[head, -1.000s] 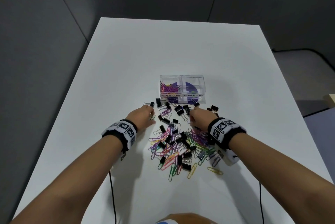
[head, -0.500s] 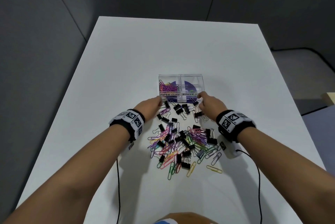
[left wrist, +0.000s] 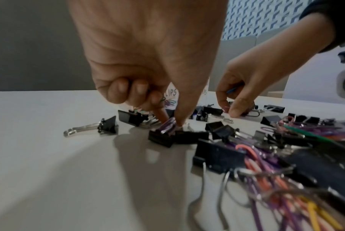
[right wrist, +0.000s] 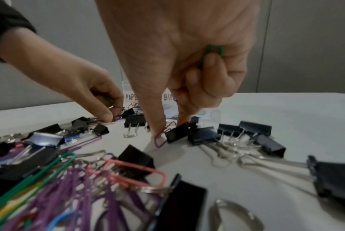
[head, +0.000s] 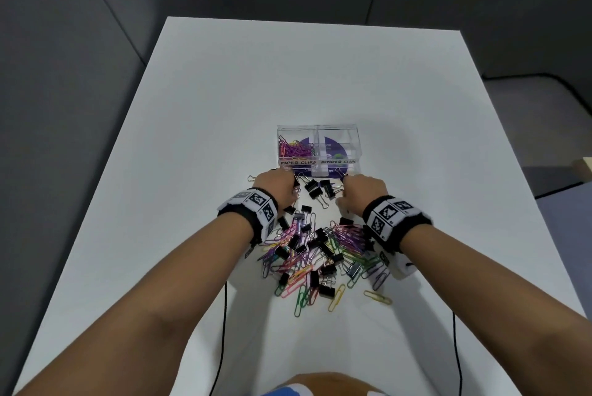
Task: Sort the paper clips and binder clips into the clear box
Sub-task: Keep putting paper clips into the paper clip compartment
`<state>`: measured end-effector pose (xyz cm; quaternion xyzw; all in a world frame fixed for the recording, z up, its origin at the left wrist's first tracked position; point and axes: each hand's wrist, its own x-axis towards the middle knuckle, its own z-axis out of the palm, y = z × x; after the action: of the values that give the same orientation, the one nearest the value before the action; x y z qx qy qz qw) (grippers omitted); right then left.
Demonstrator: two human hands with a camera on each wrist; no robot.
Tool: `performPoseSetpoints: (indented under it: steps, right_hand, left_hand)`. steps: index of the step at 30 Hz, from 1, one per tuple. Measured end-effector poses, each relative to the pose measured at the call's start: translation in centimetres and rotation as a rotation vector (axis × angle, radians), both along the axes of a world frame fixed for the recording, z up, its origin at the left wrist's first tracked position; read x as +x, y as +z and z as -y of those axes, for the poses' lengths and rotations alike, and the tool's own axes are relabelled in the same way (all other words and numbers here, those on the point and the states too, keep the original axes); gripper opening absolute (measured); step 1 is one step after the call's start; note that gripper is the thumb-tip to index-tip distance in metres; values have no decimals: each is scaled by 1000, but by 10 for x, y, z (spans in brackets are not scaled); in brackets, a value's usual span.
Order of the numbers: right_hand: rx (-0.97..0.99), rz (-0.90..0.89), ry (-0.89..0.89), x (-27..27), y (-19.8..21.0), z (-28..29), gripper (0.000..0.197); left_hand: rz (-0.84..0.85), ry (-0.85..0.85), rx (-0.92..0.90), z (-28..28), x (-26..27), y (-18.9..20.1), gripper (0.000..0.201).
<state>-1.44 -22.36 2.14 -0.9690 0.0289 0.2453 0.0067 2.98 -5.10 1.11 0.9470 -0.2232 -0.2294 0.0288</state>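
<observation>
At frame centre, just below the clear box point(head: 318, 152), both hands pinch purple paper clips off the desk point(head: 224, 107): left hand point(left wrist: 147, 62), right hand point(right wrist: 183, 62), a green clip already stowed against its palm.

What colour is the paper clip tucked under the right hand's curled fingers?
Green; the paper clip shows best in the right wrist view, held in the right hand.

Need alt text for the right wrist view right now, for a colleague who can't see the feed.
The right hand reaches down with thumb and forefinger at a purple paper clip beside a black binder clip, a green paper clip tucked under its curled fingers. The left hand picks among clips at left, before the clear box.
</observation>
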Motion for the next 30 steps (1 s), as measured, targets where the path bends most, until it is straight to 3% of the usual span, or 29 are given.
performPoseSetpoints:
  steps: [7,11,15,22,26,30]
  right_hand:
    - [70,-5,17,-4,-7,-6,16]
    - [209,43,-35,-10,-2,-3,12]
    - [303,73,-60,-21,8,10,22]
    - [266,-15,-35,-47,13,26,26]
    - [209,42,5,-57,6,21,24]
    - [166,57,62,-65,-1,18,27]
  left_hand:
    - [-109,35,-49,-3,4,0,25]
    - [-61,-3,-79,-11,-2,3,21]
    - [-54,10,-117,-23,-9,7,33]
    - [-108,-44,-121,-29,-27,7,29]
    - [-162,-28,-109,-17,-38,10,39]
    - [-101,-59,-69,-2,-48,13,25]
